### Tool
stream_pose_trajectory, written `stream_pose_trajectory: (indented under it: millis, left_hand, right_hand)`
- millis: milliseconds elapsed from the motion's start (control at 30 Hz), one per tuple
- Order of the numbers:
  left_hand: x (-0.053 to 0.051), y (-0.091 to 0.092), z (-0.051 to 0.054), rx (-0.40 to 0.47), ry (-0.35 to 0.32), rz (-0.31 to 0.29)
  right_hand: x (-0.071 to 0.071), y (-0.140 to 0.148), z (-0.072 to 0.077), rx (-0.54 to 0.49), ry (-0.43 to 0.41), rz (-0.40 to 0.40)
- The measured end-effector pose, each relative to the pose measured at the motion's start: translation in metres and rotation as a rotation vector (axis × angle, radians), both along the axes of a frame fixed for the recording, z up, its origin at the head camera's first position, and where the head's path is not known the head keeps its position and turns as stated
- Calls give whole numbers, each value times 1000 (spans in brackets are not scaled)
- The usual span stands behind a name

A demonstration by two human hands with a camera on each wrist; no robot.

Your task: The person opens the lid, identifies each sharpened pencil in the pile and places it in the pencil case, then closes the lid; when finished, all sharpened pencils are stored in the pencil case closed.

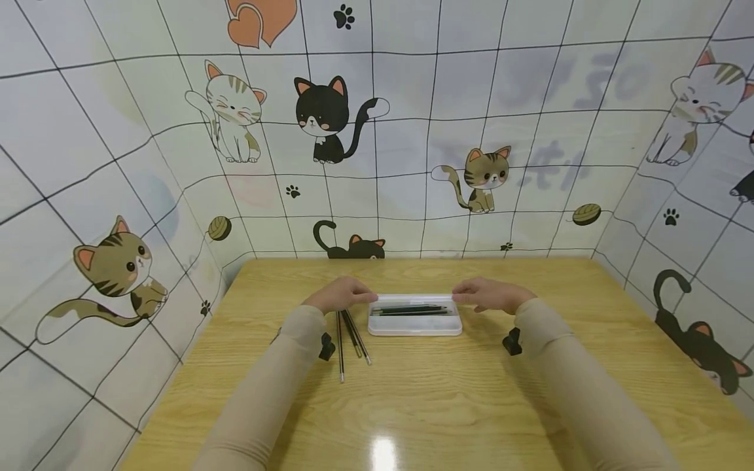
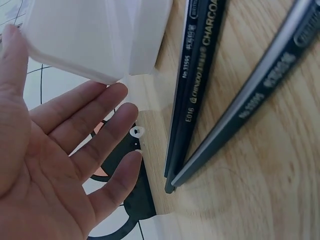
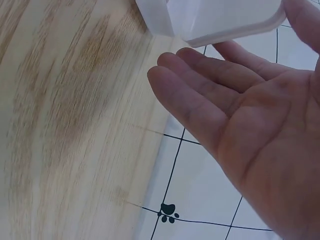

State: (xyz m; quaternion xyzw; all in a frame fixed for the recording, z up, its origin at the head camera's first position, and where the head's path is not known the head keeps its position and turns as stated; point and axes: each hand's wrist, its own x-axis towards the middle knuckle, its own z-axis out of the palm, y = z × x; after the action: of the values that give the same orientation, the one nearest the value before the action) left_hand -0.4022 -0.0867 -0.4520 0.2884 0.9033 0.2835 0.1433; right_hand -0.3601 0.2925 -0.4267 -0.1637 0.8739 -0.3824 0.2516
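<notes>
A white plastic pencil case (image 1: 415, 327) lies on the table with several dark pencils (image 1: 411, 310) inside. Its lid (image 2: 75, 37) stands raised along the far side. With thumb and fingers on either face, my left hand (image 1: 340, 294) pinches the lid's left corner. My right hand (image 1: 493, 294) pinches the opposite corner of the lid (image 3: 235, 20), its other fingers extended below. Several dark pencils (image 2: 192, 100) lie loosely fanned on the table beside the case, below the left hand.
The wooden table (image 1: 436, 399) meets a wall sheet (image 1: 406, 150) printed with cats and grid lines at its back and sides. A small black wrist device (image 1: 326, 347) sits under the left wrist, another (image 1: 513, 341) under the right.
</notes>
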Motion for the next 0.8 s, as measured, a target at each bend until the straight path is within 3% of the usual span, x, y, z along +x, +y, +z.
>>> stream_pose_trajectory:
  millis: [233,367,800]
  left_hand:
    - [0,1,0,-24,0,-32]
    - [4,1,2,-25,-40,-7]
    - [10,3,-3,-33,-116,-19]
  right_hand:
    - [-1,2,-2,21,-36,5]
    - [0,2,-4,12,-32,20]
    - [-2,-2,-15,111,42,61]
